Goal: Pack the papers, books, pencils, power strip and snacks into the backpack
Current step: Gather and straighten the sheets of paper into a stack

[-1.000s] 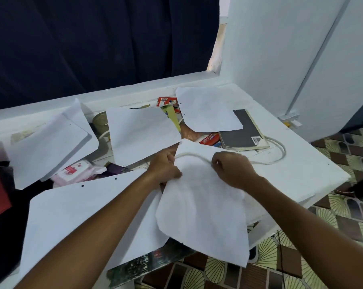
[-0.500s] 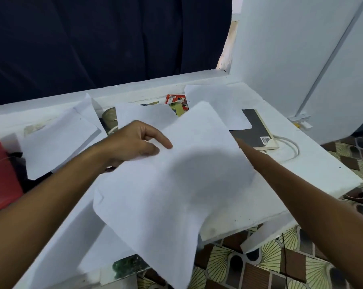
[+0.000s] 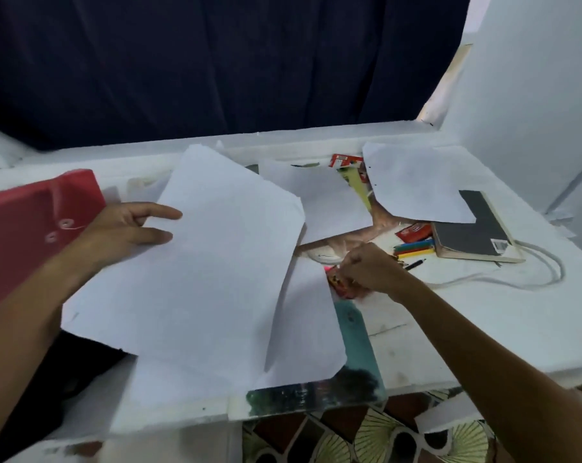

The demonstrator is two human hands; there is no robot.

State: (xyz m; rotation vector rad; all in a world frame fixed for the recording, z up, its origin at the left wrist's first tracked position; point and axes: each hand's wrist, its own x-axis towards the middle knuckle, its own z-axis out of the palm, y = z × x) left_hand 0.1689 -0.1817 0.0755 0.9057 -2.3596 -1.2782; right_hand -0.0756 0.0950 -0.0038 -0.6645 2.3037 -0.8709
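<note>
On the white worktop (image 3: 483,329), a dark-covered book (image 3: 476,228) served as the landmark, lying near the right edge with a white cable (image 3: 533,279) looped just beside and in front of it. A large sheet of paper (image 3: 196,262) was held well to the left of the book by the left hand (image 3: 122,228), thumb and fingers extended along the sheet's left edge. The right hand (image 3: 366,265), fingers curled, was closed over a red snack packet (image 3: 341,285) lying left of and nearer than the book. Coloured pencils (image 3: 415,248) lay just left of the book, touching or nearly touching its edge. Another sheet (image 3: 416,182) overlapped the book's far left corner, and a further sheet (image 3: 326,202) lay farther left. A red folder (image 3: 32,228) was seen far to the left of the book, behind the left hand. The two hands were apart.
</note>
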